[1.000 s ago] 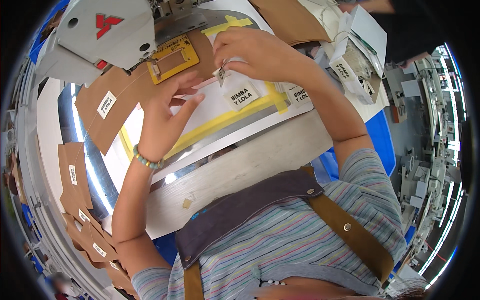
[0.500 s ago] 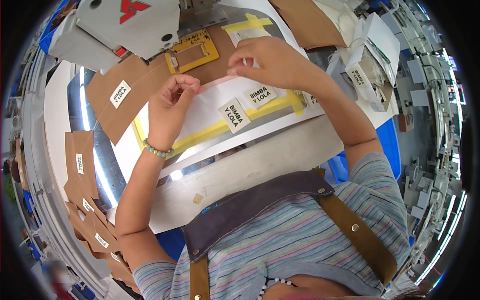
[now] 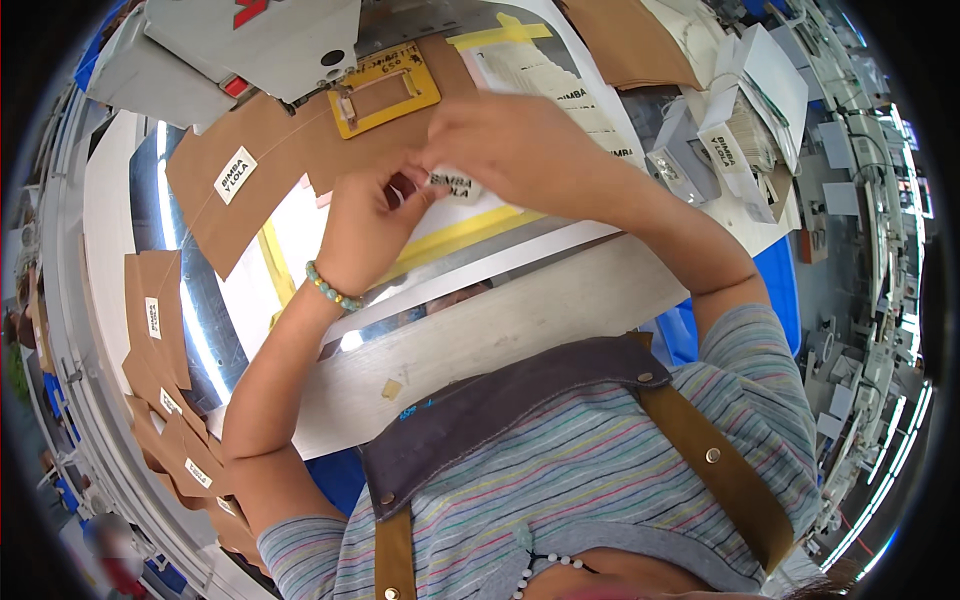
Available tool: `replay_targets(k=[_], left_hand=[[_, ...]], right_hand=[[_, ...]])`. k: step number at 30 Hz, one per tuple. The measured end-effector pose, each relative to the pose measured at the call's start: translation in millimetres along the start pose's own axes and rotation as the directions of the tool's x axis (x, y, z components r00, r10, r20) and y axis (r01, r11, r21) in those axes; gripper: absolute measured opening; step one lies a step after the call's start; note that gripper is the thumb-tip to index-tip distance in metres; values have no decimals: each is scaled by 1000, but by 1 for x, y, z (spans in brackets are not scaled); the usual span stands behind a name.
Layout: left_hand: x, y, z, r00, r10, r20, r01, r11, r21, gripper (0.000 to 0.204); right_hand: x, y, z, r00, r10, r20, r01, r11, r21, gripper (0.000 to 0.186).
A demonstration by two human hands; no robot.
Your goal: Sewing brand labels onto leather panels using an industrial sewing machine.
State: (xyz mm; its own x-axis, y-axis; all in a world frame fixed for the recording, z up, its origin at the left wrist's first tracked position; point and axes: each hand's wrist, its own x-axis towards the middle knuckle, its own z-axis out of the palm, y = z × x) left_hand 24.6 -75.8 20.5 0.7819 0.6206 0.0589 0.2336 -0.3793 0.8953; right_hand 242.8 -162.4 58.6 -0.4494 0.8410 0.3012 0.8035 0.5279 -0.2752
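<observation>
My left hand [image 3: 370,220], wearing a beaded bracelet, is closed, its thumb and fingertips pinched at the edge of a small white label [image 3: 457,188] with dark print. Over the same spot is my right hand [image 3: 510,150], smeared by motion. Its fingers are bunched against the left fingertips, and what they hold is hidden. Beneath both hands lies a white sheet [image 3: 290,225] bordered with yellow tape [image 3: 450,238]. Just beyond them a yellow template frame [image 3: 385,90] rests on a brown panel [image 3: 270,135], which carries another white label [image 3: 235,175].
A grey sewing machine head [image 3: 250,50] overhangs the far left. More labelled brown pieces [image 3: 160,300] hang along the left edge. To the right are a strip sheet of labels [image 3: 545,80], stacked brown pieces [image 3: 630,40], a white box of labels [image 3: 745,140] and a blue bin [image 3: 770,290].
My hands have come together, the right moving left and down. The two loose labels no longer show in their places, and one is now at my fingertips. The label sheet at right is uncovered.
</observation>
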Motion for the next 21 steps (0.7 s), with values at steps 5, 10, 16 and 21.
replay_targets(k=[5,10,16,21], left_hand=[[10,-7,-13,973,-172,-152,117,942,-316,16],[15,-11,-14,964,-194,-185,86,877,-472,23],[17,-26,-23,963,-144,-226,51,927,-372,25],[19,-38,-49,909,235,-345,-100,924,368,24]], right_hand=[[8,11,-14,900,401,-170,-333,886,323,26],[16,17,-2,876,481,23,-421,742,522,27],[27,39,3,882,467,60,-439,770,463,21],[62,92,0,829,559,11,-519,762,387,22]])
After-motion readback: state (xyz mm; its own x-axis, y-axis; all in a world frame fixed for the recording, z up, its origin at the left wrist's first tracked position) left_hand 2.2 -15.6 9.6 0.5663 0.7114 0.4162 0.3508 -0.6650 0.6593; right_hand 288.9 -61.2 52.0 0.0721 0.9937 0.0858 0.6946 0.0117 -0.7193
